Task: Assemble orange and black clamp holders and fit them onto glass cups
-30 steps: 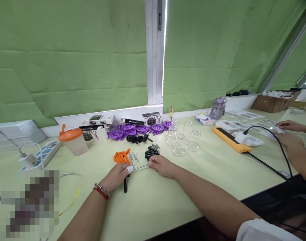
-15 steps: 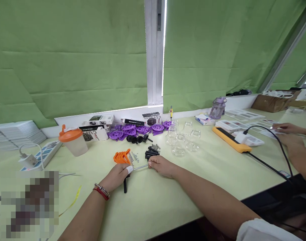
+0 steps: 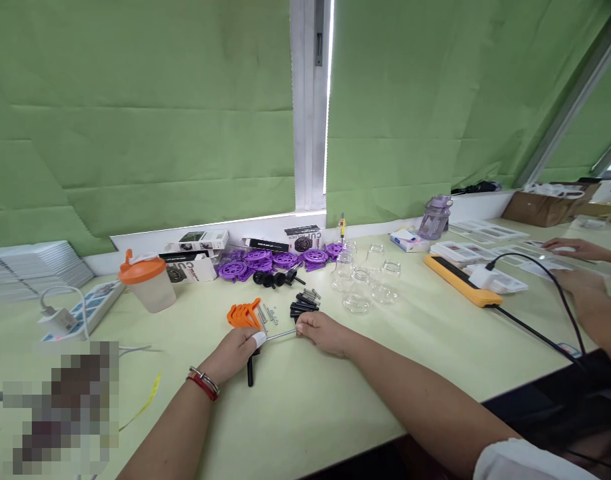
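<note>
A thin metal rod (image 3: pixel 281 334) runs between my two hands, low over the table. Its left end goes into the closed fingers of my left hand (image 3: pixel 235 353), whose thumb has a white wrap. A black handle-like piece (image 3: pixel 250 371) sticks out below that hand; how it joins the rod is hidden. My right hand (image 3: pixel 321 333) pinches the rod's other end. Just beyond my hands lie orange plastic parts (image 3: pixel 243 313), loose screws (image 3: pixel 270 315), black cylindrical parts (image 3: pixel 303 305) and small springs (image 3: pixel 312 293).
Purple slotted discs (image 3: pixel 259 259), black knob-like parts (image 3: pixel 266 279) and clear jars (image 3: pixel 357 300) stand farther back. An orange-lidded cup (image 3: pixel 153 287) and white power strip (image 3: pixel 93 303) are left. At right are a yellow power strip (image 3: pixel 460 281) and another person's hands (image 3: pixel 578 248).
My hands and the rod keep almost the same pose. The view has shifted very slightly, and the other person's far hand at the right has moved a little.
</note>
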`<control>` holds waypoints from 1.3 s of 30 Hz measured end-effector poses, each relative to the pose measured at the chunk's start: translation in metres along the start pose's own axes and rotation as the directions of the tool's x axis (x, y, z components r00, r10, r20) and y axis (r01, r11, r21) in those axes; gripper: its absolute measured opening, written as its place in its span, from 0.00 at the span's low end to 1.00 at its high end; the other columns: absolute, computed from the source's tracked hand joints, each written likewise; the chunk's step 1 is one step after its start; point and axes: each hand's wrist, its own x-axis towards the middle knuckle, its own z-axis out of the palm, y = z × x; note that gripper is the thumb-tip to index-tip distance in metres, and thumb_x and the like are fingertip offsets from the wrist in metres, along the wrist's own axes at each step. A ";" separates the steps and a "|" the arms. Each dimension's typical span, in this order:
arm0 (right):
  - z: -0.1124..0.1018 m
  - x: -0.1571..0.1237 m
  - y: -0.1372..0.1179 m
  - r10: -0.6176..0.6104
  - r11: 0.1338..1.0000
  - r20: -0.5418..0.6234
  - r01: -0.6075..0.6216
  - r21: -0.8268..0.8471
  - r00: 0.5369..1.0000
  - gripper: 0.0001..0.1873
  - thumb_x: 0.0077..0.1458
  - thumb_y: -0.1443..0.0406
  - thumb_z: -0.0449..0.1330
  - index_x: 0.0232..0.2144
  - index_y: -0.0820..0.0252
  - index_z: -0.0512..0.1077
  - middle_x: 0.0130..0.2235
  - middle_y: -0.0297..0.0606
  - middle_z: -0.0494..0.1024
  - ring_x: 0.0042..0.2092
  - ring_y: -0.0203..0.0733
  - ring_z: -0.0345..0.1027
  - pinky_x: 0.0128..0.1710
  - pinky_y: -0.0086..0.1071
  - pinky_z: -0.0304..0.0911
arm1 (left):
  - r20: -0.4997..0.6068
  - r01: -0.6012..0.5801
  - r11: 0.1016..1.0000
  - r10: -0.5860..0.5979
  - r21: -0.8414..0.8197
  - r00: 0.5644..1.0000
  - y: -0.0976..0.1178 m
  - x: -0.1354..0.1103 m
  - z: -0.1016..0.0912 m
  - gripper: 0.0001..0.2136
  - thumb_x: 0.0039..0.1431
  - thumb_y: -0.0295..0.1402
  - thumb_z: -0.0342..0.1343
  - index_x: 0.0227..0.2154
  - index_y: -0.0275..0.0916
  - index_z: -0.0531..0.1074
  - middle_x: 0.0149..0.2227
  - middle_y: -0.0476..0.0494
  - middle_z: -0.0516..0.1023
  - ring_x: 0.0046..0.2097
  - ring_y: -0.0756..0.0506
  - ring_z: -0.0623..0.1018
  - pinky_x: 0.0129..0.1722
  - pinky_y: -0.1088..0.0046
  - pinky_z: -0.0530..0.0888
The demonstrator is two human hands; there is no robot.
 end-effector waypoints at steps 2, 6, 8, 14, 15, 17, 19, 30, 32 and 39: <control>0.000 -0.001 -0.001 0.006 1.000 -0.001 -0.006 -0.003 1.000 0.12 0.61 0.63 0.50 0.28 0.62 0.67 0.22 0.28 0.59 0.26 0.33 0.50 0.29 0.28 0.49 | 0.002 -0.005 1.000 0.005 -0.010 1.000 -0.001 0.000 0.000 0.13 0.56 0.40 0.45 0.21 0.40 0.59 0.22 0.53 0.56 0.25 0.50 0.56 0.27 0.73 0.56; 0.001 -0.002 -0.003 0.020 1.000 -0.002 -0.020 -0.006 1.000 0.11 0.61 0.64 0.49 0.28 0.62 0.66 0.22 0.28 0.58 0.25 0.32 0.50 0.29 0.27 0.49 | -0.006 -0.021 1.000 0.021 -0.014 1.000 -0.001 0.001 0.001 0.14 0.56 0.41 0.45 0.20 0.40 0.58 0.22 0.52 0.56 0.25 0.50 0.56 0.27 0.73 0.56; 0.001 -0.001 -0.003 0.028 1.000 -0.002 -0.028 -0.004 1.000 0.12 0.61 0.64 0.49 0.28 0.62 0.66 0.22 0.28 0.58 0.26 0.32 0.50 0.29 0.27 0.49 | -0.009 -0.024 1.000 0.024 -0.009 1.000 -0.001 0.001 0.001 0.14 0.57 0.42 0.45 0.20 0.40 0.59 0.22 0.52 0.57 0.25 0.50 0.56 0.27 0.73 0.56; 0.001 0.001 0.001 0.003 1.000 0.003 -0.003 -0.008 1.000 0.12 0.61 0.63 0.49 0.28 0.61 0.66 0.23 0.28 0.59 0.26 0.33 0.51 0.28 0.27 0.49 | -0.014 -0.018 1.000 0.018 -0.011 1.000 -0.001 0.001 0.001 0.14 0.57 0.42 0.45 0.20 0.40 0.59 0.22 0.53 0.58 0.25 0.50 0.57 0.27 0.72 0.57; 0.001 0.001 0.002 0.000 1.000 0.002 0.000 -0.011 1.000 0.12 0.61 0.63 0.49 0.28 0.61 0.66 0.23 0.28 0.59 0.26 0.33 0.51 0.29 0.27 0.50 | -0.016 -0.016 1.000 0.015 -0.010 1.000 -0.001 0.001 0.001 0.14 0.57 0.42 0.45 0.21 0.40 0.60 0.22 0.53 0.57 0.25 0.50 0.57 0.27 0.72 0.57; 0.001 0.000 0.002 0.001 1.000 0.000 -0.001 -0.011 1.000 0.12 0.61 0.63 0.49 0.28 0.62 0.66 0.23 0.29 0.60 0.26 0.33 0.51 0.29 0.27 0.50 | -0.017 -0.012 1.000 0.012 -0.006 1.000 -0.001 0.001 0.001 0.15 0.57 0.42 0.44 0.21 0.40 0.60 0.22 0.53 0.57 0.25 0.50 0.57 0.27 0.72 0.57; 0.001 -0.001 0.000 0.004 1.000 0.000 -0.004 -0.009 1.000 0.12 0.61 0.63 0.49 0.28 0.62 0.66 0.23 0.29 0.60 0.26 0.33 0.52 0.29 0.27 0.50 | -0.016 -0.015 1.000 0.014 -0.003 1.000 0.000 0.000 0.001 0.15 0.58 0.42 0.44 0.21 0.40 0.60 0.22 0.53 0.57 0.25 0.50 0.56 0.27 0.72 0.56; 0.004 0.002 0.008 -0.059 0.995 -0.047 0.055 -0.083 0.997 0.11 0.59 0.63 0.50 0.26 0.61 0.65 0.24 0.29 0.61 0.27 0.32 0.51 0.29 0.27 0.50 | 0.038 -0.041 0.999 0.040 0.027 0.999 0.004 -0.005 -0.007 0.14 0.55 0.44 0.51 0.23 0.38 0.64 0.24 0.52 0.60 0.27 0.49 0.60 0.28 0.73 0.59; 0.004 0.004 0.013 -0.080 0.991 -0.053 0.074 -0.107 0.995 0.11 0.59 0.62 0.50 0.26 0.60 0.65 0.25 0.30 0.62 0.28 0.33 0.53 0.30 0.27 0.51 | 0.068 -0.062 0.997 0.059 0.043 0.996 0.002 -0.006 -0.010 0.13 0.52 0.44 0.54 0.26 0.38 0.68 0.25 0.52 0.62 0.29 0.49 0.62 0.29 0.73 0.60; 0.005 0.005 0.013 -0.080 0.982 -0.068 0.066 -0.179 0.994 0.11 0.59 0.61 0.51 0.27 0.60 0.66 0.26 0.31 0.65 0.29 0.34 0.56 0.31 0.27 0.52 | 0.087 -0.066 0.996 0.061 0.058 0.994 -0.002 -0.010 -0.013 0.14 0.51 0.44 0.56 0.32 0.37 0.71 0.30 0.50 0.67 0.32 0.47 0.66 0.33 0.72 0.65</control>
